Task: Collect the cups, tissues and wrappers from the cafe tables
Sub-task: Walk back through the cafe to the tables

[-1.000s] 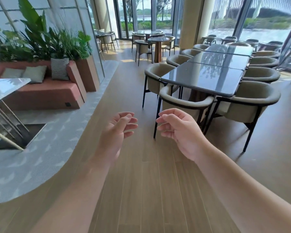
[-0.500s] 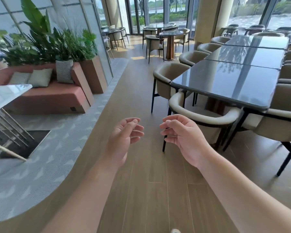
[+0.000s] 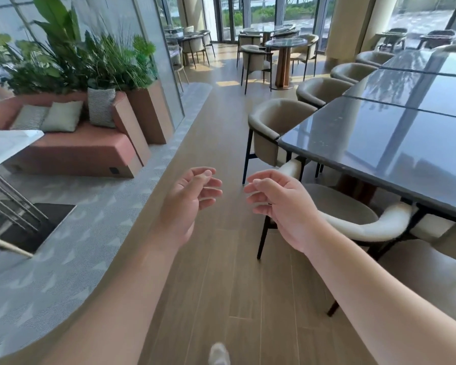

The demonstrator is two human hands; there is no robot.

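Note:
My left hand (image 3: pixel 187 204) and my right hand (image 3: pixel 282 204) hang in front of me over the wooden floor, side by side and a little apart. The fingers of both are loosely curled and hold nothing. A long dark glossy table (image 3: pixel 385 143) runs along my right, its top bare where I can see it. No cups, tissues or wrappers show on any table in view.
Beige tub chairs (image 3: pixel 271 127) line the long table's near side, one (image 3: pixel 353 219) just right of my right hand. A round table (image 3: pixel 284 43) with chairs stands far ahead. A pink sofa (image 3: pixel 84 151), planters and a white table corner (image 3: pixel 8 143) lie left, on grey carpet.
I have moved forward along the wooden aisle; the long table and its chairs are nearer and further right. My hands keep the same loose pose, and a blurred shoe tip shows at the bottom.

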